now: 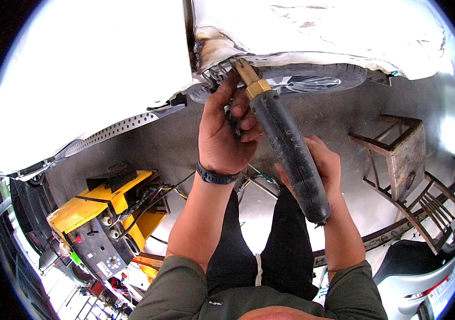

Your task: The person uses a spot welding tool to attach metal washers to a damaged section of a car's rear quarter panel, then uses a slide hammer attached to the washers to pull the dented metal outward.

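So this garage has a bare grey concrete floor (174, 125), with a worn brown stool (407, 162) over on the right and a boxy yellow machine with a grey control panel (81, 210) on the left, dark cables trailing off it. There's also a white car body with a red light strip (406, 285) down in the lower right corner.

The action's up front, at a crumpled white car panel (312, 29). Its lower corner has a brown and black scorch mark (211, 50), right next to a dark vertical gap, and a dark tyre with a spoked silver wheel (318, 84) sits just under the edge. A bunch of small grey metal hooks (216, 73) hangs around that burnt corner.

The thing in use is a chunky tool with a black cylindrical handle (288, 152), held slantwise in front of the person, a brass-coloured hex collar (258, 88) and narrow tip (245, 70) pointing up at the scorched corner. Right hand (326, 162) has its grip wrapped around the handle from behind. Left hand (224, 130), with a dark wristband (216, 175) below it, is up by the tip, fingers bent, index finger near the hooks. Can't tell from here what that grip is actually pinching, if anything.
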A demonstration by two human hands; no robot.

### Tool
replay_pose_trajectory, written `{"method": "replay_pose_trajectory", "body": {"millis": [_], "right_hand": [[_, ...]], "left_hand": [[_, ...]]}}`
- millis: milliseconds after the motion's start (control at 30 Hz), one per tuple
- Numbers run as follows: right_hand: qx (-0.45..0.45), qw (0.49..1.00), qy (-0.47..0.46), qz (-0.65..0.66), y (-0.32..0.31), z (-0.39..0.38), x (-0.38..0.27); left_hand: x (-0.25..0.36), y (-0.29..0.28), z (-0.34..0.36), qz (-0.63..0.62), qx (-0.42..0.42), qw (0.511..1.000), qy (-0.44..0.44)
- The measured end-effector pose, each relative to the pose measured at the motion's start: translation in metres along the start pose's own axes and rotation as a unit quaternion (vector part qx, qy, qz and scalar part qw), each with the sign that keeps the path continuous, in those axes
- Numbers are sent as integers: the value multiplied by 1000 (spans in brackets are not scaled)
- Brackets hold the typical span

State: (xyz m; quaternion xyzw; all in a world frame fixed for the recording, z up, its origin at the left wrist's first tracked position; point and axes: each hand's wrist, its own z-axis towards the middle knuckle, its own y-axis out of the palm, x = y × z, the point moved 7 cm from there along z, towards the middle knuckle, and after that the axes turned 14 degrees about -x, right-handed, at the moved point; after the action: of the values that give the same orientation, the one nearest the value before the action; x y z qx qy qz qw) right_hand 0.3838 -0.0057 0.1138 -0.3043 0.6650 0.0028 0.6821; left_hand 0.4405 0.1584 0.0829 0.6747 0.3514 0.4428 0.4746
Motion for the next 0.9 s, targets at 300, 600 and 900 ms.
{"method": "replay_pose_trajectory", "body": {"millis": [300,600,900], "right_hand": [[24,999,-44,-20,0,1,5],[18,999,-24,40,4,1,11],[37,999,-12,22,7,2,2]], "left_hand": [[2,3,12,-49,-85,995,-12],[3,3,13,-42,-64,997,3],[6,5,11,-23,-52,998,11]]}}
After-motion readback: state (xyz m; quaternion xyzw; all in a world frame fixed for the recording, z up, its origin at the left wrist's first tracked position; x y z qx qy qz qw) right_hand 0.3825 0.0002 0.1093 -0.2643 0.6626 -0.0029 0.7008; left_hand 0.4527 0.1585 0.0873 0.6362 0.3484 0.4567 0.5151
